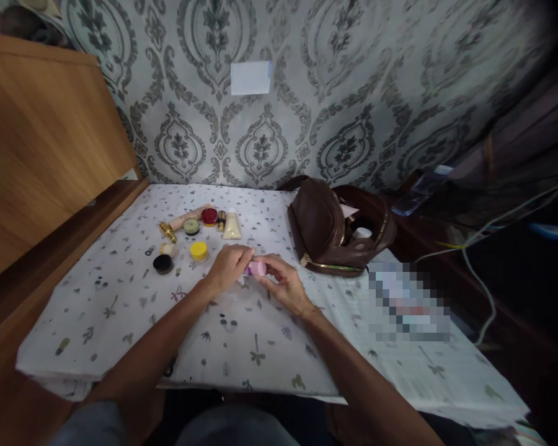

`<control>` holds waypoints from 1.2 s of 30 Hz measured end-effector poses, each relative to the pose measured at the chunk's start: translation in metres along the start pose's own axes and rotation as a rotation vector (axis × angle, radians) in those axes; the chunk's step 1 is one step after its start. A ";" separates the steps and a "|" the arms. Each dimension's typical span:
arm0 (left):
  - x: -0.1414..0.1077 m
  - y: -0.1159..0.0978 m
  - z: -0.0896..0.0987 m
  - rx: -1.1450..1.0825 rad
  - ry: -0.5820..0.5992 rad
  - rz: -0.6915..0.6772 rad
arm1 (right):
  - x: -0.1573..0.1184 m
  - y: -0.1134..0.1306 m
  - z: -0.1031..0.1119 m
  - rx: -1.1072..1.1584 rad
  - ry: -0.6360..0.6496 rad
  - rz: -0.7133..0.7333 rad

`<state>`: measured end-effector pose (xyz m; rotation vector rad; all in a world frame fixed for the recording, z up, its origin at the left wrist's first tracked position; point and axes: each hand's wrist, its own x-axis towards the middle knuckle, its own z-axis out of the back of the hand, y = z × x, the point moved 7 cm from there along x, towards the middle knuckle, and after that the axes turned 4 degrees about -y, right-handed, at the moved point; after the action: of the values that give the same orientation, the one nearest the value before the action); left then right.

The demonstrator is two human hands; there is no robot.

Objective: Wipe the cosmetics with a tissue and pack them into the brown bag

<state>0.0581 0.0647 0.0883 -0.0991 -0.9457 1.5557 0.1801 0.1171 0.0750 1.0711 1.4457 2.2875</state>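
Observation:
Between my two hands is a small container with a pink cap (257, 268) and a purplish part beside the cap. My left hand (230, 266) is closed around its body, hiding most of it. The fingers of my right hand (286, 284) are closed at the capped end. Just left of my hands stands a yellow-lidded jar (198, 251), with a black-lidded jar (162, 264) farther left. Behind them lie a cream squeeze tube (232, 227), a red-lidded jar (209, 217), a pale green-topped jar (191, 227) and a gold tube (168, 231).
An unzipped brown leather bag (318, 229) stands at the back right, a white-lidded item (361, 233) inside. Patterned cloth covers the table (260, 359). Wooden furniture (46, 124) borders the left; a plastic bottle (421, 192) and cables (488, 297) lie right. A blurred-out patch covers something near the bag.

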 end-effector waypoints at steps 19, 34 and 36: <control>-0.009 0.009 0.036 -0.138 -0.529 0.200 | 0.001 -0.021 0.033 0.343 -0.474 -0.301; -0.001 -0.008 0.042 0.312 -0.487 -0.077 | -0.004 -0.014 0.010 0.582 -0.358 -0.382; 0.000 0.007 0.052 0.205 -0.535 -0.024 | -0.005 -0.019 0.004 0.663 -0.324 -0.461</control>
<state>0.0233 0.0395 0.1184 0.4939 -1.1821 1.6805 0.1830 0.1265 0.0576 1.0435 2.0863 1.2768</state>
